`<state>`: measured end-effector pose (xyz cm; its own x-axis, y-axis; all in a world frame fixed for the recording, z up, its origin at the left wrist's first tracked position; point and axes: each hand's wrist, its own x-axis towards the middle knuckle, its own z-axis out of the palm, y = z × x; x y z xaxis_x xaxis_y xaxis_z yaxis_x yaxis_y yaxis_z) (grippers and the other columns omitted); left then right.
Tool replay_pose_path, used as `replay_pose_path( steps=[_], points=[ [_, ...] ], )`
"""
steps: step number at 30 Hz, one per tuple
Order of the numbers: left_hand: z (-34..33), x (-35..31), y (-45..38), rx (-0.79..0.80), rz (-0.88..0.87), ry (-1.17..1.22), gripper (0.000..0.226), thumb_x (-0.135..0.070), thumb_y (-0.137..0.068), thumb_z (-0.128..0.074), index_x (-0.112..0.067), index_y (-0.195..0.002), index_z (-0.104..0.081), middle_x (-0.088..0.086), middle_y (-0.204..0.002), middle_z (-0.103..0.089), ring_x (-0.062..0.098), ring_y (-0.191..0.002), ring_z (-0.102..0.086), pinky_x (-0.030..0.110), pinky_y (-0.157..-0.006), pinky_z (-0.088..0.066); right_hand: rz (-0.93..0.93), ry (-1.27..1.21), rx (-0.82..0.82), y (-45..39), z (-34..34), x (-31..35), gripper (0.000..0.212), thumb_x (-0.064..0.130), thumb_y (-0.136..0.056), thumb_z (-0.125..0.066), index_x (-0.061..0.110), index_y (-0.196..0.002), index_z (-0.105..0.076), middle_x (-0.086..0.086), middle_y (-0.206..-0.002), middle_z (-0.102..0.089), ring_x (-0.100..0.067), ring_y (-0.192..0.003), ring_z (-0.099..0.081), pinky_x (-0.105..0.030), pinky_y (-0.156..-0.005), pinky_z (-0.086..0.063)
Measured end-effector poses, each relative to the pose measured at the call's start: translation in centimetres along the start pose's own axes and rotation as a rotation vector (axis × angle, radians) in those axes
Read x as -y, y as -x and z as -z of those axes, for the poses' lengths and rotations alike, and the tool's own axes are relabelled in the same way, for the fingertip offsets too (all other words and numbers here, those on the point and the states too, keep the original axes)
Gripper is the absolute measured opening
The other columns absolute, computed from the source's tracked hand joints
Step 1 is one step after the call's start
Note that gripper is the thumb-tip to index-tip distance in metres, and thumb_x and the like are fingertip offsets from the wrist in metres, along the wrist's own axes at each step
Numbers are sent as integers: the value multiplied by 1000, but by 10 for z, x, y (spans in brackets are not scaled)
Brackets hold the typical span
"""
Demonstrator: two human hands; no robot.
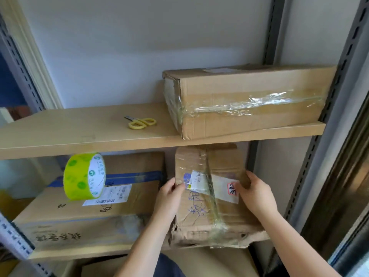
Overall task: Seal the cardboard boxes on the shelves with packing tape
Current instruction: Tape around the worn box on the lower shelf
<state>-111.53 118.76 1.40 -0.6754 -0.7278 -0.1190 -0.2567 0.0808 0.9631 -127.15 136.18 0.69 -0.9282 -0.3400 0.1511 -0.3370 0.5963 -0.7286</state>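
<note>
I hold the worn box (211, 196) on the lower shelf (83, 254), left hand (169, 191) and right hand (253, 191) gripping its sides. Soft, crumpled card, probably light; I'd grip low, away from the torn front edge. The tape (83, 176) sits beside it.

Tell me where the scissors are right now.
The scissors lie on the upper shelf, near the middle of the head view, just left of the taped box.
</note>
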Motion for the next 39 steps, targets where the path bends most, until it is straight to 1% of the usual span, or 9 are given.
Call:
replay_pose_path(
  steps=[4,9,12,16,22,27,31,35,39],
  points=[
    [4,6,13,58,217,-60,28,-47,-82,-66,-20,-91,-66,4,-98,-71,17,-89,-64,31,-83,-49,-33,291,216,-2,-17,-1,40,28,-95,-58,20,-134,-55,-6,-105,-66,-27,-91,-64,-30,-66,-49],
    [70,14,41,-72,373,275,17,-14,-100,-51,-5,-106,-64,9,-92,-75,23,-79,-70,32,-74,-55,108,517,193,19,-34,28,30,16,-91,-48,24,-117,-62,-8,-121,-61,-32,-106,-55,-30,-74,-47],
    [132,8,65,-407,303,462,20,-4,-98,-44,-4,-87,-60,8,-63,-70,23,-65,-64,31,-66,-52,300,171,169,52,-39,102,22,12,-94,-47,22,-84,-64,-4,-86,-66,-30,-84,-62,-30,-55,-40],
    [185,-28,75,-791,-58,412,17,-7,-97,-51,-10,-88,-65,9,-83,-66,22,-78,-62,34,-73,-54,433,-308,279,107,-47,201,38,44,-99,-49,13,-91,-70,-2,-80,-71,-16,-78,-65,-28,-69,-48],
    [205,-86,48,-352,114,350,47,-58,-70,-79,-16,-89,-73,4,-90,-76,23,-86,-71,40,-95,-53,495,-536,450,160,-86,268,42,59,-90,-57,20,-78,-65,8,-70,-67,-8,-62,-57,-31,-62,-47],
    [212,-93,45,-135,233,366,41,-48,-73,-83,-11,-87,-73,9,-87,-75,24,-74,-66,38,-91,-57,565,-415,292,167,-72,272,46,40,-98,-53,22,-57,-42,5,-47,-41,-11,-46,-35,-23,-46,-25],
    [209,-101,46,-141,241,405,22,-35,-73,-84,-20,-75,-67,-1,-74,-65,14,-62,-55,22,-57,-34,659,-260,176,169,-42,271,39,39,-99,-48,26,-64,-39,4,-53,-44,-14,-48,-38,-25,-45,-28],
    [202,-114,65,21,222,561,38,-25,-61,-89,-15,-91,-68,9,-97,-65,24,-91,-56,32,-91,-48,830,-193,87,180,-15,266,34,43,-98,-46,23,-71,-43,4,-56,-44,-17,-53,-40,-26,-47,-26],
    [181,-102,103,-81,197,692,14,-21,-78,-81,-13,-84,-71,5,-77,-70,13,-61,-53,17,-45,-34,880,-255,139,176,7,229,30,46,-98,-45,26,-77,-50,5,-60,-50,-18,-57,-47,-34,-52,-38]
  ],
)
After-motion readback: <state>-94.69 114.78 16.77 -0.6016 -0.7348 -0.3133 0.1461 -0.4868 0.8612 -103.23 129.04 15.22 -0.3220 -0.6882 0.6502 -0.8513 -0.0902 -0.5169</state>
